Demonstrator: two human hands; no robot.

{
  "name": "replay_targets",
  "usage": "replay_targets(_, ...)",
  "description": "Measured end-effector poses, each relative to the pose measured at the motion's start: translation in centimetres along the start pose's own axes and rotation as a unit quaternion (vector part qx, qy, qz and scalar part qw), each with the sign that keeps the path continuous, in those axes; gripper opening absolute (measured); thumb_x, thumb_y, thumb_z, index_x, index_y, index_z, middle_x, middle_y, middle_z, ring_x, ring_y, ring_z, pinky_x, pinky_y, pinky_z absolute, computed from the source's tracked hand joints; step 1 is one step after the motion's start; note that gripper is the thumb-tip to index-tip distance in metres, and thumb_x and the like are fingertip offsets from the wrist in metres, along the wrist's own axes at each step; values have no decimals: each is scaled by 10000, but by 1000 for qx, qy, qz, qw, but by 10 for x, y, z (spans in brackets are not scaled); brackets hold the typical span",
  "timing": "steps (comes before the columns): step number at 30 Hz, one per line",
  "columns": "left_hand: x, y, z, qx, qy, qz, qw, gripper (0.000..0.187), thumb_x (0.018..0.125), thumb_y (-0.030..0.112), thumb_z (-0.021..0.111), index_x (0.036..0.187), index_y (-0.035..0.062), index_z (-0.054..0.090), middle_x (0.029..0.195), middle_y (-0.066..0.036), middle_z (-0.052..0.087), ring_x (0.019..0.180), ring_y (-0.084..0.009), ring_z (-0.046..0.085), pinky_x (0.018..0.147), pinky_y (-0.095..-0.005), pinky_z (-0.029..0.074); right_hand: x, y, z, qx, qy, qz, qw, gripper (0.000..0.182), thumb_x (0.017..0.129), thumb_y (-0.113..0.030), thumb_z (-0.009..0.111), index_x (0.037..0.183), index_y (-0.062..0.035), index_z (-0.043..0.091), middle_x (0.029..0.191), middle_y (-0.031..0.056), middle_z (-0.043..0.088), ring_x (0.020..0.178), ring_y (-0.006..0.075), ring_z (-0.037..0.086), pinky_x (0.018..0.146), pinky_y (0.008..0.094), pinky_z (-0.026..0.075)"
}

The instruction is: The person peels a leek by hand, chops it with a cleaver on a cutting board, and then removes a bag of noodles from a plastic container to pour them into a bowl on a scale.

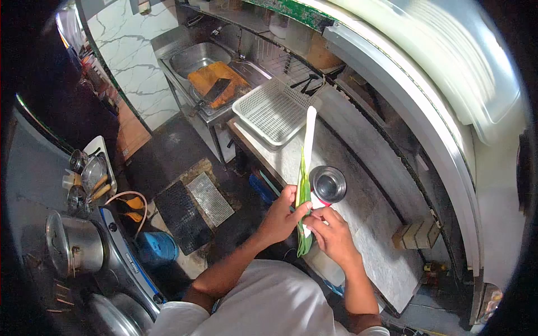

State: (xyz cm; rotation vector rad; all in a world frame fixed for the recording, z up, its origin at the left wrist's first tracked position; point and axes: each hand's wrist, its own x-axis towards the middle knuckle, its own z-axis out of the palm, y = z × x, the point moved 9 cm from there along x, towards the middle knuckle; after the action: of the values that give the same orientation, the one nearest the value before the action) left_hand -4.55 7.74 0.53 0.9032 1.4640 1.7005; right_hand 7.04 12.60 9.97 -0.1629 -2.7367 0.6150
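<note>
A leek [309, 140], with a long white stalk and green leaves, is held upright in front of me above the counter. My left hand [282, 217] is closed around its green part from the left. My right hand [334, 234] pinches the leaves from the right, just below the left fingertips. The leaf ends hang down between my hands. Just beyond my right hand a round metal bowl [329, 185] stands on the counter [367, 246]. A small red and white item shows partly behind my fingers, beside the bowl; its kind is hidden.
A pale perforated basket [274, 115] sits at the counter's far end. Past it, a cleaver [217, 89] lies on a wooden cutting board [230, 78] by the metal sink [196, 56]. On the left are a stove [131, 263] and a metal pot [84, 246]. Shelving [403, 78] overhangs the right side.
</note>
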Motion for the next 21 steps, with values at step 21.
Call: replay_targets(21,-8,2,-7,54,65,-2,996,318,1088,256,528,1269,0,471,1077,-191,619,1005,-294,644,906,-427,498,-4,-25,7,-23,36,-100,994,203,823,-112,769,965,-52,638,1049,104,608,1003,328,602,916,463,492)
